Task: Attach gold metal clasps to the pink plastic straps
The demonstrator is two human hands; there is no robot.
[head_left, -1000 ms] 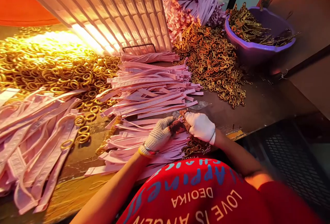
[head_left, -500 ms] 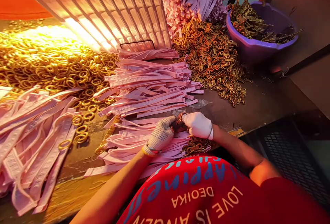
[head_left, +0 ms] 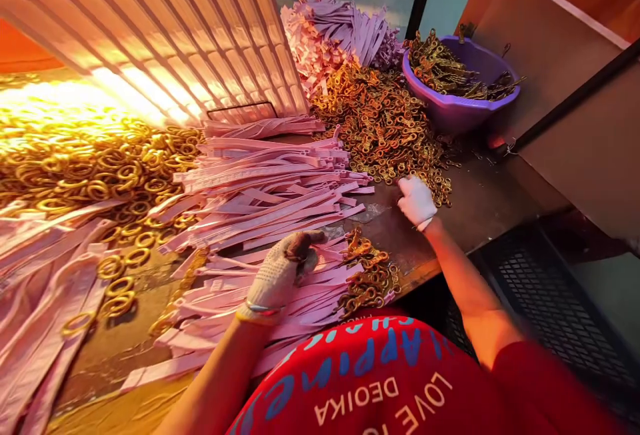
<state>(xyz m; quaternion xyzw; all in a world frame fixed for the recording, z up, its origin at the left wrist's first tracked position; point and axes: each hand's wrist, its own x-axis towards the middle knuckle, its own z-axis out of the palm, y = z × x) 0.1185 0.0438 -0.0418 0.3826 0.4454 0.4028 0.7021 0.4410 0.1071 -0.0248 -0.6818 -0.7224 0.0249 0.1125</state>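
Observation:
My left hand (head_left: 280, 271), in a dotted white glove with dark-stained fingertips, lies over the near row of pink straps (head_left: 215, 318). Its forefinger is stretched out and the fingers below are loosely bent; nothing shows between them. My right hand (head_left: 417, 203), in a plain white glove, is at the near edge of a heap of brass swivel clasps (head_left: 380, 121). Its fingers are curled together, and whatever they pinch is hidden. Clasps fixed to strap ends (head_left: 367, 275) form a cluster between my hands and my body.
A second row of pink straps (head_left: 270, 181) lies farther back. Brass rings (head_left: 95, 168) and more straps (head_left: 50, 315) cover the left. A ribbed panel (head_left: 200, 41) stands behind, beside a purple basin (head_left: 463, 105) of clasps and a strap pile (head_left: 350, 28). A black crate (head_left: 555, 301) is low right.
My hands were together over the near straps and have come apart. The right hand has moved away to the clasp heap; the left has stayed over the straps. The view has shifted.

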